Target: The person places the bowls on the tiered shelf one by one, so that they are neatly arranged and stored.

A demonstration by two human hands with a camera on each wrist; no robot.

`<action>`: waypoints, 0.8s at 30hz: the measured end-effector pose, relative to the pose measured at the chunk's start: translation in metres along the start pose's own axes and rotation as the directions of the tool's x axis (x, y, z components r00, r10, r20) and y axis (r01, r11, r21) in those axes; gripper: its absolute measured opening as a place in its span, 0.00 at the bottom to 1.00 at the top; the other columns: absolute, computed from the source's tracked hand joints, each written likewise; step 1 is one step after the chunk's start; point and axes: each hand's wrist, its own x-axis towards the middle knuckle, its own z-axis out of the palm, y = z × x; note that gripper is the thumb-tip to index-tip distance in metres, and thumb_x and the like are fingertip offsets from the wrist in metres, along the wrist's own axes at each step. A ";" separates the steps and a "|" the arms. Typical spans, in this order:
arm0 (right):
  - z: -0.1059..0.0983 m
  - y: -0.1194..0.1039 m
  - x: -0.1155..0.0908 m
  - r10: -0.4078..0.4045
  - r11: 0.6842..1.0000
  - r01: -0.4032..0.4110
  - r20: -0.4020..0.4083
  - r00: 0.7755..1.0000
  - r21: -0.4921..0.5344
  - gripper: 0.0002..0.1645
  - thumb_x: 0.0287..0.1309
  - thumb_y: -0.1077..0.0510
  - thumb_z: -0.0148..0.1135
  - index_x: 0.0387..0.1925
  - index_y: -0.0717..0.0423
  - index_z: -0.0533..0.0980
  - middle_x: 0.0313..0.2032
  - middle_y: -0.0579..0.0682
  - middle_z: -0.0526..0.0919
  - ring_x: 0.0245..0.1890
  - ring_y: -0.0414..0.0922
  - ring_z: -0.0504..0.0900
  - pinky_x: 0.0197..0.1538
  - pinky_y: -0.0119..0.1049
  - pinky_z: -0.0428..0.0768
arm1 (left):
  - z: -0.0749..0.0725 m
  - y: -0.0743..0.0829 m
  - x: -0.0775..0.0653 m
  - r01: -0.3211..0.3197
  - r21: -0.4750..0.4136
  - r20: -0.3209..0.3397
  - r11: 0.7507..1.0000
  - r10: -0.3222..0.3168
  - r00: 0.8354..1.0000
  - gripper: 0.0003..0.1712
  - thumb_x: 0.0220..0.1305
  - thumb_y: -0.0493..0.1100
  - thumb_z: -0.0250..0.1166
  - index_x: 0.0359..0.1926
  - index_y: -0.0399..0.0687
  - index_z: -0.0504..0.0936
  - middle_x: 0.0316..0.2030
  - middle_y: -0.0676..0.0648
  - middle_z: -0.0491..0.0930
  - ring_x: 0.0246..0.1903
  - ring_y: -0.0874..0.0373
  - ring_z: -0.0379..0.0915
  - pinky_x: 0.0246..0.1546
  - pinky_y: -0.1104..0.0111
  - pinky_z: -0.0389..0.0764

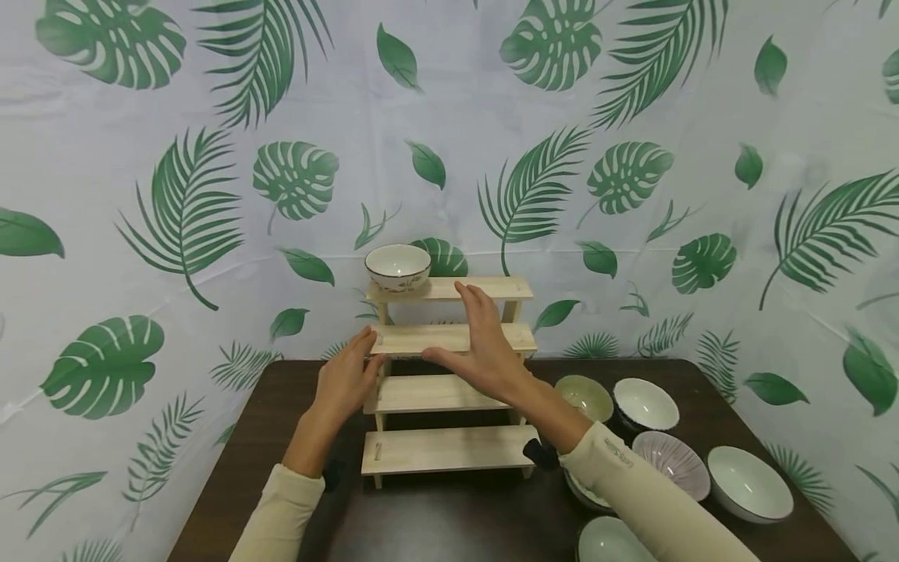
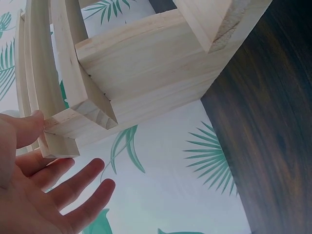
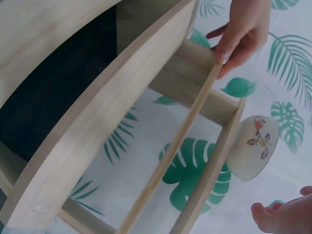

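Left hand (image 1: 344, 382): at shelf's left end, thumb and index pinching the end of the second tier from top; other fingers spread.
Shelf (image 1: 449, 450): pale bare wood, four narrow stepped tiers rising toward the back, visible grain, upright on dark brown desk (image 1: 414, 523), near the middle.
Flowered bowl (image 1: 397, 273): on top tier, left end; upright, white inside, dark rim, floral sprigs outside.
Right hand (image 1: 488, 355): raised in front of shelf, apart from it; fingers extended, thumb spread wide, holding nothing.
Green bowl (image 1: 593, 396): right of shelf, olive inside with some pattern.
Half-hidden bowl (image 1: 581, 495): under the right forearm in view, contents can't tell.
Pale green bowl (image 1: 609, 542): front, partly cut off, smooth inside.
White bowl (image 1: 646, 403): beside green one, white inside, dark outside.
Purple bowl (image 1: 672, 464): ribbed, pale lilac inside.
Plain bowl (image 1: 750, 482): far right, whitish inside and out.
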 end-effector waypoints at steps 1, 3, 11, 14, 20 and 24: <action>0.000 0.000 -0.002 0.005 1.000 -0.005 0.000 1.000 0.005 0.67 0.56 0.33 0.73 0.84 0.41 0.42 0.82 0.55 0.45 0.81 0.57 0.50 0.72 0.67 0.66 | 0.000 0.000 0.000 0.000 0.003 -0.001 1.000 0.000 1.000 0.31 0.76 0.51 0.60 0.72 0.40 0.72 0.75 0.41 0.68 0.68 0.38 0.73 0.57 0.38 0.78; -0.001 -0.001 -0.005 0.008 1.000 -0.007 -0.001 1.000 0.011 0.67 0.57 0.33 0.73 0.84 0.40 0.42 0.82 0.54 0.45 0.81 0.57 0.51 0.72 0.67 0.65 | 0.001 0.000 0.000 -0.005 0.007 -0.006 1.000 0.005 1.000 0.31 0.76 0.50 0.61 0.72 0.39 0.72 0.75 0.41 0.68 0.67 0.38 0.73 0.56 0.38 0.78; -0.006 0.001 -0.016 0.028 1.000 -0.029 -0.031 0.999 -0.006 0.65 0.56 0.35 0.75 0.83 0.44 0.46 0.82 0.55 0.47 0.81 0.58 0.52 0.72 0.68 0.65 | 0.000 0.000 -0.001 -0.013 0.011 -0.011 1.000 0.013 1.000 0.31 0.76 0.50 0.60 0.72 0.39 0.73 0.75 0.40 0.69 0.67 0.38 0.74 0.56 0.38 0.78; -0.008 0.001 -0.019 0.032 0.999 -0.033 -0.038 0.999 -0.014 0.64 0.57 0.35 0.74 0.83 0.46 0.47 0.82 0.55 0.47 0.81 0.58 0.52 0.71 0.69 0.66 | 0.000 -0.001 -0.001 -0.015 0.008 -0.017 1.000 0.015 1.000 0.30 0.76 0.50 0.60 0.72 0.39 0.73 0.74 0.40 0.69 0.67 0.38 0.74 0.57 0.38 0.78; -0.010 0.003 -0.026 0.032 0.999 -0.032 -0.034 0.999 0.015 0.62 0.59 0.37 0.74 0.83 0.43 0.47 0.81 0.53 0.47 0.81 0.56 0.51 0.73 0.68 0.64 | 0.001 -0.003 -0.002 -0.020 0.000 -0.023 1.000 0.020 1.000 0.30 0.76 0.49 0.61 0.71 0.38 0.73 0.74 0.40 0.69 0.67 0.37 0.73 0.57 0.38 0.78; -0.012 0.004 -0.033 0.043 0.998 -0.042 -0.029 0.999 0.036 0.62 0.59 0.37 0.73 0.83 0.40 0.46 0.82 0.51 0.47 0.81 0.56 0.50 0.73 0.69 0.63 | 0.002 -0.003 -0.001 -0.026 -0.004 -0.025 1.000 0.026 0.999 0.30 0.76 0.50 0.61 0.72 0.39 0.73 0.74 0.40 0.69 0.67 0.37 0.74 0.57 0.38 0.78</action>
